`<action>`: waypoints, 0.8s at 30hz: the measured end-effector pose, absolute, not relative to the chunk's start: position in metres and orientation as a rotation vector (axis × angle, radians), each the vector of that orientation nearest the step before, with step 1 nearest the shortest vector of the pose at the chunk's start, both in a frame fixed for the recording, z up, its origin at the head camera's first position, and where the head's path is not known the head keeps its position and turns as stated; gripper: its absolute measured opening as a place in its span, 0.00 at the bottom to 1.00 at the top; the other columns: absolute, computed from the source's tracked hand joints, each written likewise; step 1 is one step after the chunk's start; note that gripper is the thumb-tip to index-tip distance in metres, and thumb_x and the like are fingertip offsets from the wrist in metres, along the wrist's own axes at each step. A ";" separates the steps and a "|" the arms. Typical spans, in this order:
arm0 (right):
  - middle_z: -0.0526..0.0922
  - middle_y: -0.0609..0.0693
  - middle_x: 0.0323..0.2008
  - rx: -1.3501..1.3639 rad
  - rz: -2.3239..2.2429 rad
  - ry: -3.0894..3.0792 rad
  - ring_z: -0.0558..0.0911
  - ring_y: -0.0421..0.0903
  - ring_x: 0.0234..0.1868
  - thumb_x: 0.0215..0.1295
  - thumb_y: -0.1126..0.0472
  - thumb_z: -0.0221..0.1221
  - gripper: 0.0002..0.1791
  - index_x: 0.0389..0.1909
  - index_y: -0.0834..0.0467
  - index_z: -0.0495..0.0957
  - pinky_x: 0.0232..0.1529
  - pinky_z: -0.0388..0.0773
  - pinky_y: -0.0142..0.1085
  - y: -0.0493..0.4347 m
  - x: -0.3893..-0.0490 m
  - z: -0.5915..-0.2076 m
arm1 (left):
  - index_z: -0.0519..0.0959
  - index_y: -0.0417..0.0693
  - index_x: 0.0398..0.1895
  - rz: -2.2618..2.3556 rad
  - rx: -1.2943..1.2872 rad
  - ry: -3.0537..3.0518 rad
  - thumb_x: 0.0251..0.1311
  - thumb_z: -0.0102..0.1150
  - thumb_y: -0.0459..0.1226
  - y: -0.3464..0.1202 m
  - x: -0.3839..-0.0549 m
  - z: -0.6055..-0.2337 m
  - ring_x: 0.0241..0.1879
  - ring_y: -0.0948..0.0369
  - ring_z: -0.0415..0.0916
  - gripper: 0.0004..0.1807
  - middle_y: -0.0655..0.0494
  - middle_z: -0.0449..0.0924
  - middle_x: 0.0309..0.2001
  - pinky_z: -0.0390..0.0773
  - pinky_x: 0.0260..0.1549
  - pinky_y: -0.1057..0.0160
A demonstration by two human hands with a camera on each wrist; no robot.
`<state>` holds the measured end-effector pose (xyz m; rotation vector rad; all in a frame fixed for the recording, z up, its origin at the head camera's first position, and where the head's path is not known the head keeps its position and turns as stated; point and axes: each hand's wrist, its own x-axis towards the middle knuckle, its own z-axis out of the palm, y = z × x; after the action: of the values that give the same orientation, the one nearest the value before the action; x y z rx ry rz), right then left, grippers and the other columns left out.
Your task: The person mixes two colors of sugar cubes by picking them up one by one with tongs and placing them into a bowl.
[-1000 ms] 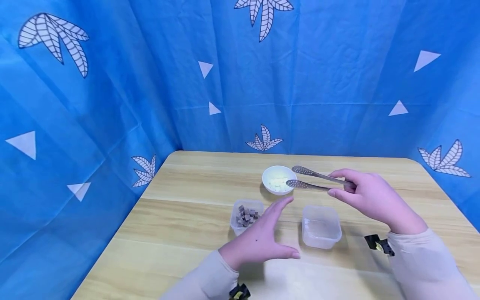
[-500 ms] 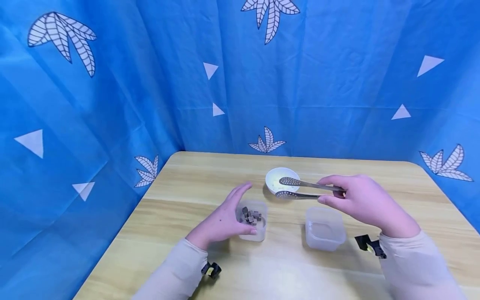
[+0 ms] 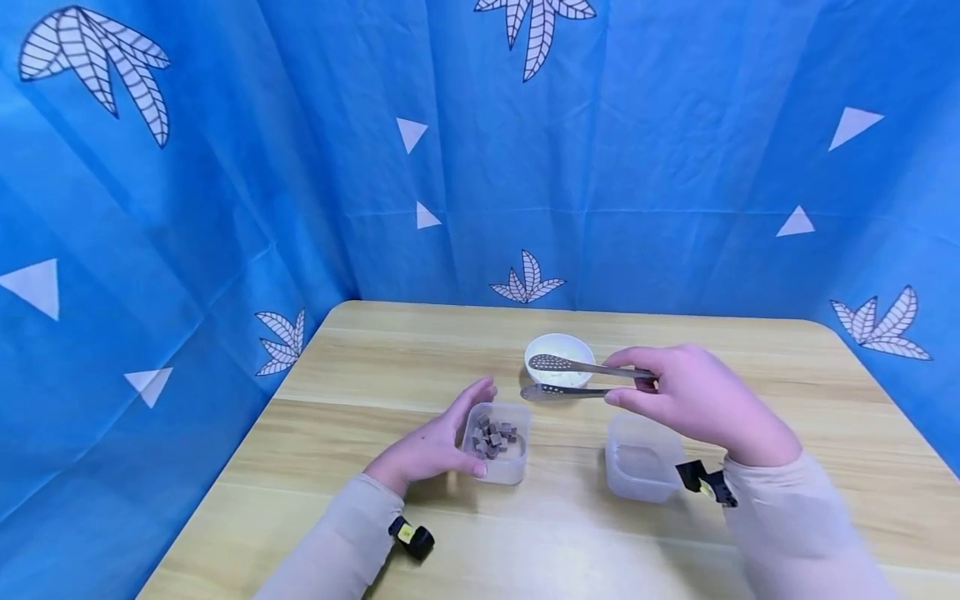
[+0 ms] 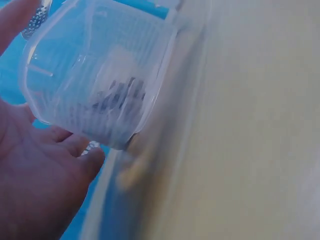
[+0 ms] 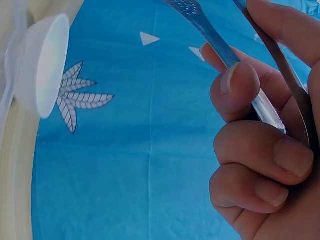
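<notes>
Left hand (image 3: 432,443), right hand (image 3: 693,398) (tongs (image 3: 594,368) too) shifted leftward.

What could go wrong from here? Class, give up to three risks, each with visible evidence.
The left hand is beside the clear plastic container of brown cubes; a nudge might tip it and spill them.
The metal tongs in the right hand overlap the white bowl in the head view; lowering them could knock its rim.
The black wrist device appears close to the other clear container and might bump it.

Grey-brown cubes (image 3: 495,437), grey dot-patterned tongs (image 3: 592,367), white bowl (image 3: 559,344), blue curtain (image 3: 480,167) patterned with white leaves (image 3: 532,268) and triangles (image 3: 853,124)
</notes>
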<state>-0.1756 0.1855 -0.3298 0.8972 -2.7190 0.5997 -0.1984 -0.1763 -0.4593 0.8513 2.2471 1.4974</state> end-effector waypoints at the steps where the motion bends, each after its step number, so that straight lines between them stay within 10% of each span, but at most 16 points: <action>1: 0.66 0.35 0.18 0.900 0.603 -2.723 0.61 0.33 0.17 0.64 0.42 0.67 0.18 0.50 0.45 0.84 0.22 0.63 0.32 0.183 -0.176 -0.330 | 0.40 0.66 0.82 1.499 0.879 2.221 0.45 0.78 0.46 -0.177 -0.200 -0.462 0.76 0.55 0.51 0.67 0.58 0.47 0.80 0.53 0.71 0.44; 13: 0.81 0.31 0.30 1.049 0.561 -2.633 0.72 0.28 0.24 0.67 0.49 0.66 0.13 0.50 0.47 0.86 0.31 0.76 0.34 0.154 -0.181 -0.352 | 0.37 0.67 0.82 1.553 0.809 2.150 0.45 0.80 0.39 -0.177 -0.200 -0.476 0.69 0.54 0.64 0.70 0.57 0.57 0.75 0.61 0.69 0.49; 20: 0.67 0.31 0.19 1.098 0.436 -2.609 0.65 0.31 0.20 0.64 0.51 0.68 0.13 0.49 0.47 0.86 0.22 0.65 0.32 0.139 -0.185 -0.361 | 0.50 0.62 0.78 1.479 0.767 2.266 0.44 0.81 0.38 -0.175 -0.199 -0.474 0.65 0.56 0.68 0.61 0.56 0.67 0.69 0.63 0.67 0.50; 24: 0.77 0.33 0.24 1.106 0.378 -2.588 0.72 0.32 0.23 0.63 0.50 0.70 0.14 0.49 0.46 0.86 0.22 0.70 0.33 0.134 -0.186 -0.367 | 0.54 0.61 0.75 1.474 0.787 2.266 0.44 0.80 0.38 -0.173 -0.202 -0.476 0.65 0.59 0.68 0.57 0.60 0.68 0.68 0.64 0.67 0.53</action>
<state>-0.1861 0.1338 -0.3674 1.1060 -2.5877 0.3778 -0.2018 -0.1734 -0.4759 0.7868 2.2661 1.4743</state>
